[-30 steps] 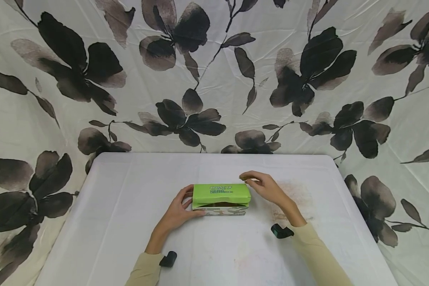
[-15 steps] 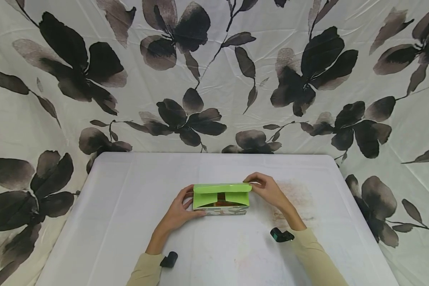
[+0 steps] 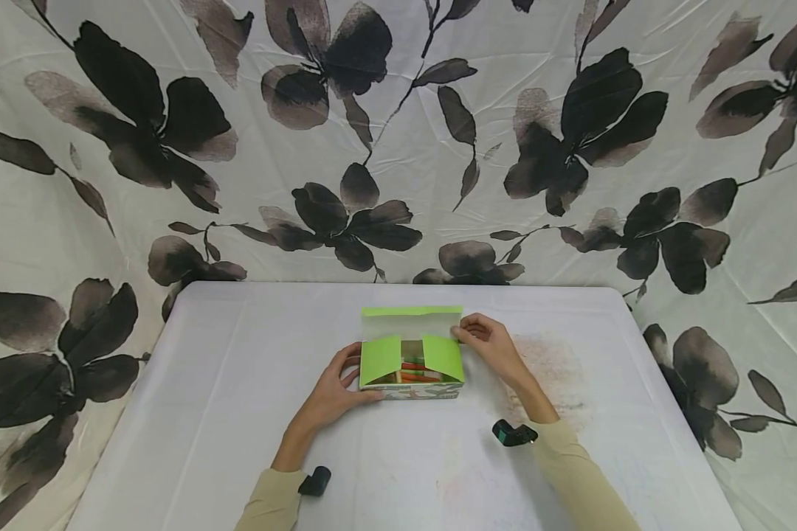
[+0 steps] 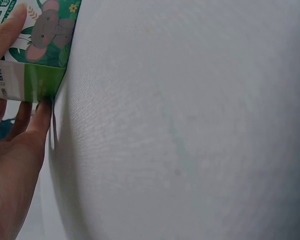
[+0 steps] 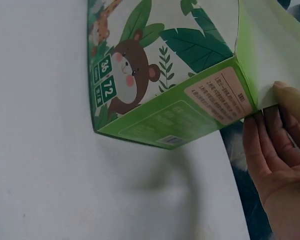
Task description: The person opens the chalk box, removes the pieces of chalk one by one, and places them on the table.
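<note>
A cardboard box (image 3: 432,393) with green flaps stands on the table, its lid (image 3: 412,322) raised at the back. Red and orange sticks (image 3: 420,375) show between its two side flaps; their kind is too small to make out. My left hand (image 3: 332,394) grips the box's left end, thumb along the front. In the left wrist view, that thumb lies beside a printed elephant (image 4: 49,32). My right hand (image 3: 494,346) pinches the lid's right edge. Close up in the right wrist view, thumb and fingers hold the lid's white inner side (image 5: 270,65), next to a printed bear (image 5: 130,75).
A white cloth covers the table (image 3: 239,332), with a brownish stain (image 3: 547,369) to the right of the box. Behind it hangs a curtain (image 3: 438,147) with dark flowers. A black wrist camera (image 3: 315,481) sits at the left sleeve, another (image 3: 514,434) at the right.
The box's lid has swung up and back in the right hand's hold, baring the side flaps and the sticks inside. My left hand has kept its grip on the box.
</note>
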`<state>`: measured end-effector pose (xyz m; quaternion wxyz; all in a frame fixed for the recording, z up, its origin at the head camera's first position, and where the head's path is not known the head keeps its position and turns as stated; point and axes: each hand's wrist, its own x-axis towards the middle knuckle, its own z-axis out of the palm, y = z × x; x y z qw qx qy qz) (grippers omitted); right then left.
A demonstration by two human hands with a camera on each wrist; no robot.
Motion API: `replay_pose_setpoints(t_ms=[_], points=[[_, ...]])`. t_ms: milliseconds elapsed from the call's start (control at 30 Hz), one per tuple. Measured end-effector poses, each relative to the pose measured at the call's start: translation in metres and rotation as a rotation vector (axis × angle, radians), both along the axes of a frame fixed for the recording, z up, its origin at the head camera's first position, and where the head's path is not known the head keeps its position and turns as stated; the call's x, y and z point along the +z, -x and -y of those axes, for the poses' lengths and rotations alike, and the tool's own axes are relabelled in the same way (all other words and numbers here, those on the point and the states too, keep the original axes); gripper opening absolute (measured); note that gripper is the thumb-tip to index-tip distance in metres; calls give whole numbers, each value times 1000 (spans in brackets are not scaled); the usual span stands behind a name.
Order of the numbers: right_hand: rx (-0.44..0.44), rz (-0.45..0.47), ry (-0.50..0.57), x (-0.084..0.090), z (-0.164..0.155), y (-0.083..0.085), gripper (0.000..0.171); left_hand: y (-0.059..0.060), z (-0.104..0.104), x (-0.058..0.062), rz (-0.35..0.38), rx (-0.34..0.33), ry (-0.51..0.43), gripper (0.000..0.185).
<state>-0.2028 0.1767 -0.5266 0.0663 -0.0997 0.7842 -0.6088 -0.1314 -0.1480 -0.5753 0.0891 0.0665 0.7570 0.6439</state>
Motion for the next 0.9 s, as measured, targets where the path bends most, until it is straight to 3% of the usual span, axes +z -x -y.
replay_pose_setpoints(t_ms=[467, 667, 900], points=[[-147, 107, -8, -9, 10, 5, 36, 1, 1, -2, -5, -2, -7, 102], [-212, 247, -74, -4, 14, 4, 39, 2, 0, -2, 2, 0, 0, 102], [-250, 426, -61, -3, 17, 4, 47, 1, 1, -3, -4, -2, 6, 102]])
